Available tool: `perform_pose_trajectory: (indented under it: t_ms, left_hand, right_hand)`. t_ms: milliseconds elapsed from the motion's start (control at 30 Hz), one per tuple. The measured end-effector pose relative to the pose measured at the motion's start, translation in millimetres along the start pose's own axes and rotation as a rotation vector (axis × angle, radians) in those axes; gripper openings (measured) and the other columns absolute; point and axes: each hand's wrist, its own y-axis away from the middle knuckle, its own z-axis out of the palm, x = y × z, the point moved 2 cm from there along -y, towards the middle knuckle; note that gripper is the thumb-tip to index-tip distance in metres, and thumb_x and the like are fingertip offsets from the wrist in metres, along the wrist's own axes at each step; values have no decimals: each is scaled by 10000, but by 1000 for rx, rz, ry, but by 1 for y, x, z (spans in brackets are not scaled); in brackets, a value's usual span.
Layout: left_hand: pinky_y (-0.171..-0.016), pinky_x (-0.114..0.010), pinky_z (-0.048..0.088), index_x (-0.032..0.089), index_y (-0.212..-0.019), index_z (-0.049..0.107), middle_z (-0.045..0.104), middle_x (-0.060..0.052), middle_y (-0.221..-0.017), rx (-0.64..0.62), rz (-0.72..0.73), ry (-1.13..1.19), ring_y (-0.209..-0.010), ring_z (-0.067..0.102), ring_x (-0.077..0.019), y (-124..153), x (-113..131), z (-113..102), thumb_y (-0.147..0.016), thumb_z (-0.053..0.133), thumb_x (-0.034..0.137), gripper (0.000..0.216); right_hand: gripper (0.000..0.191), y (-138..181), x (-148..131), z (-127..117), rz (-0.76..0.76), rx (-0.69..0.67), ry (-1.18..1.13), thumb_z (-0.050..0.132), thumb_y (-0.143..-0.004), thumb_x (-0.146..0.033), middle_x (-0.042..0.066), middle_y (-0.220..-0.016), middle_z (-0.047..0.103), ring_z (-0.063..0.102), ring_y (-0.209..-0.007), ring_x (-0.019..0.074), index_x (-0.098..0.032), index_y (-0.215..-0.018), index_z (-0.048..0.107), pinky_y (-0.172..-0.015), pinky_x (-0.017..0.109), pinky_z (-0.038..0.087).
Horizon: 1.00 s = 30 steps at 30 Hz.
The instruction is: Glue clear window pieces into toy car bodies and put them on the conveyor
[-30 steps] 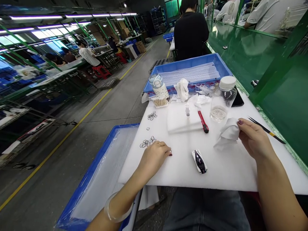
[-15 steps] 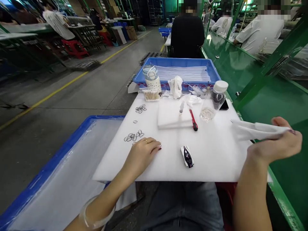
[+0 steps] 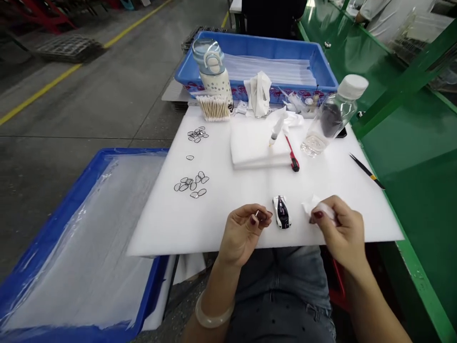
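A small white and black toy car [image 3: 282, 212] lies on the white foam board [image 3: 221, 209] near its front edge. My left hand [image 3: 246, 231] is just left of the car, fingers pinched on a tiny part I cannot make out. My right hand [image 3: 339, 228] is just right of the car, closed on a crumpled white cloth [image 3: 314, 206]. Several small black rings [image 3: 191, 184] lie on the board to the left, with more black rings [image 3: 197, 134] farther back.
Farther back lie a folded white pad [image 3: 255, 150], a syringe [image 3: 275, 133], a red-handled knife [image 3: 292, 155], a clear bottle [image 3: 330, 119], cotton swabs [image 3: 214, 107], a drinking bottle [image 3: 212, 66] and a blue tray [image 3: 264, 52]. Black tweezers [image 3: 366, 170] lie right. A lined blue bin [image 3: 82, 238] sits left.
My right hand has come in from the far right with the cloth, down beside the car. My left hand has left the rings and moved right, now pinched near the car. The view tilted down.
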Motion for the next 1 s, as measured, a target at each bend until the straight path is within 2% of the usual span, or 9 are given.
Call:
perform_pose_trajectory:
  t_ms: [100, 333, 467, 567, 667, 767, 833, 900, 1000]
  left_hand:
    - [-630, -281, 596, 256, -737, 772, 712, -14, -685, -15, 1, -44, -627, 633, -137, 1, 2, -2, -540, 905, 572, 396]
    - [-551, -213, 571, 252, -692, 782, 722, -2, -637, -46, -9, 71, -559, 641, -112, 1, 3, 2, -526, 954, 417, 290]
    - [-590, -161, 570, 226, -697, 784, 740, -1, -659, -38, 7, 89, -589, 663, -91, 1, 2, 2, -568, 949, 330, 234]
    - [-621, -123, 564, 229, -727, 794, 756, -6, -685, -65, 22, 98, -616, 679, -75, 1, 1, 3, -605, 932, 363, 227]
    - [-607, -132, 577, 241, -739, 797, 758, -11, -676, -106, 35, 96, -620, 689, -89, 1, 2, 5, -617, 924, 371, 219]
    - [-636, -140, 590, 248, -761, 797, 764, -13, -694, -144, 51, 85, -646, 698, -91, 1, 4, 5, -662, 904, 357, 181]
    - [-645, -162, 599, 253, -811, 798, 769, -14, -720, -172, 96, 9, -653, 701, -98, 3, 6, 5, -702, 880, 353, 169]
    - [-668, -199, 609, 254, -879, 792, 776, -16, -776, -157, 201, -203, -692, 712, -118, 7, 7, 4, -752, 848, 310, 150]
    - [-706, -235, 598, 224, -925, 765, 770, -12, -850, -38, 479, -746, -750, 707, -128, 14, 7, 7, -796, 794, 159, 148]
  right_hand:
    - [125, -9, -14, 7, -107, -2, -56, 648, -895, -272, -44, -592, 571, 445, -460, 85, -218, -828, 558, -428, 206, 336]
    - [66, -19, -46, 40, -667, -15, 83, 588, -945, -200, 9, -695, 629, 549, -569, 106, -187, -1003, 616, -518, 229, 456]
    - [107, -14, -49, 45, -789, 17, 261, 580, -924, -140, 24, -690, 620, 513, -572, 103, -131, -1001, 652, -504, 240, 438]
    - [95, -12, -54, 33, -819, -70, 366, 573, -914, -142, 18, -672, 614, 509, -538, 101, -127, -941, 663, -463, 256, 419]
    - [60, -12, -53, 7, -762, -65, 418, 615, -902, -157, 26, -722, 642, 552, -560, 103, -158, -922, 672, -471, 256, 445]
    - [181, -13, -38, -16, -561, 137, 301, 678, -844, -83, 25, -794, 673, 603, -632, 114, -206, -976, 692, -511, 245, 469]
    - [192, -12, -20, -17, -396, 154, 182, 674, -842, -66, 13, -786, 678, 611, -649, 118, -219, -955, 698, -530, 247, 468]
    - [111, -10, -1, -8, -239, 65, 107, 655, -871, -107, 3, -744, 672, 606, -634, 112, -206, -891, 700, -539, 245, 463]
    - [90, -4, 17, 7, -120, -6, 77, 631, -900, -173, 1, -711, 666, 595, -614, 106, -184, -842, 699, -540, 240, 449]
